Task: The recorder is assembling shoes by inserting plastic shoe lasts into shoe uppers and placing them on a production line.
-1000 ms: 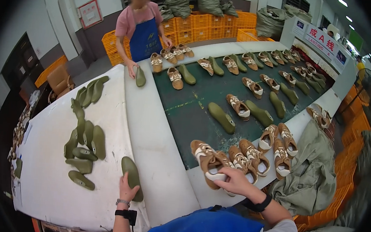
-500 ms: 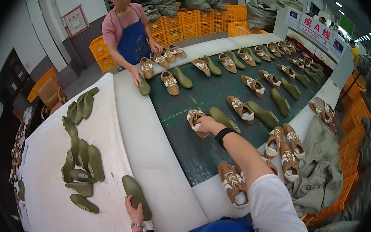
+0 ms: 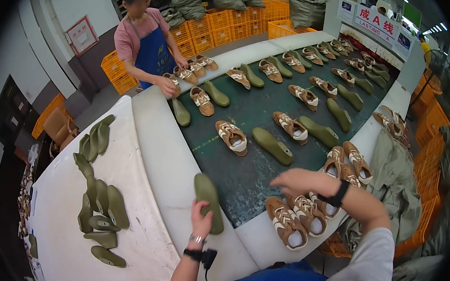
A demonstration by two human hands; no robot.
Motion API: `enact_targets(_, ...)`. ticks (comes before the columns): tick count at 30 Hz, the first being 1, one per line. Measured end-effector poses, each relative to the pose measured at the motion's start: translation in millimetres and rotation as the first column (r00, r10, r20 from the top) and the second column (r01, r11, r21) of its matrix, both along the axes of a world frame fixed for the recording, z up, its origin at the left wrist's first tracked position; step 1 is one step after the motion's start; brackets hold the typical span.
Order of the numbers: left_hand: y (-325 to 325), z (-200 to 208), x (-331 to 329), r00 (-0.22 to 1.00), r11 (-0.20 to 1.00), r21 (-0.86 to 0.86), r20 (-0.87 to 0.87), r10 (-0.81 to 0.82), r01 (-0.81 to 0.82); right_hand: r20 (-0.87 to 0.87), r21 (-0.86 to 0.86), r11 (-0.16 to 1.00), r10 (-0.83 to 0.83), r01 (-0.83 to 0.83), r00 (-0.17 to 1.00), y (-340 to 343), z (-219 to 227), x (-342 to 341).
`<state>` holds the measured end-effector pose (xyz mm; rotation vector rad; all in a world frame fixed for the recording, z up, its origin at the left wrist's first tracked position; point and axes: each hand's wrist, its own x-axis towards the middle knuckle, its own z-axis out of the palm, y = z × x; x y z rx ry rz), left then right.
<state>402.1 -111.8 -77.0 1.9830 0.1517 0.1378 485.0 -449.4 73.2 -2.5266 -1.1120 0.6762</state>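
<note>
My left hand [image 3: 201, 219] grips a green shoe last [image 3: 207, 196] by its side, above the white ledge where it meets the green conveyor belt [image 3: 203, 150]. My right hand [image 3: 300, 182] hovers over the near right part of the belt, fingers stretched to the left and slightly blurred, with no object seen in it. Beyond it lie a green last [image 3: 272, 146] and a brown-and-white sneaker [image 3: 231, 137] on the belt. Closest below that hand, several brown sneakers [image 3: 285, 222] stand side by side on the near white ledge.
More sneakers and lasts run in rows along the belt. Loose lasts [image 3: 102, 197] lie on the white-covered table [image 3: 143, 245] at left. Across the belt a co-worker in a blue apron [image 3: 157, 56] handles sneakers. Orange crates [image 3: 425, 182] and grey-green sacks [image 3: 391, 180] stand at right.
My right hand has let go of the sneaker on the belt and drawn back to the right. My left hand has carried the last from the white table toward the belt.
</note>
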Motion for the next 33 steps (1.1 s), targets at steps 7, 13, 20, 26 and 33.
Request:
enact_targets(7, -79.8, -78.2, 90.2, 0.988, 0.902, 0.413, 0.133, 0.080, -0.129, -0.152, 0.093, 0.965, -0.231, 0.246, 0.961, -39.1, 10.4, -187.2)
enact_targets(13, -43.7, -80.5, 78.0, 0.996, 0.955, 0.283, -0.037, -0.081, 0.088, -0.026, 0.139, 0.886, -0.443, 0.442, 0.896, -8.3, -62.5, -243.8)
enact_targets(20, -53.4, -44.1, -40.9, 0.772, 0.818, 0.020, -0.346, -0.534, 0.575, 0.077, 0.255, 0.802, -0.574, 0.541, 0.815, 2.7, -96.3, -237.3)
enact_targets(26, -142.6, 65.7, -100.2, 0.810, 0.868, -0.293, -0.330, -0.485, 0.400, 0.033, 0.560, 0.663, -0.617, 0.496, 0.786, 32.1, -62.9, -249.1)
enact_targets(33, -134.6, 100.8, -113.3, 0.914, 0.920, 0.123, 0.127, -0.386, 0.371, -0.025, 0.734, 0.455, -0.724, 0.504, 0.690, 24.0, -3.7, -235.4)
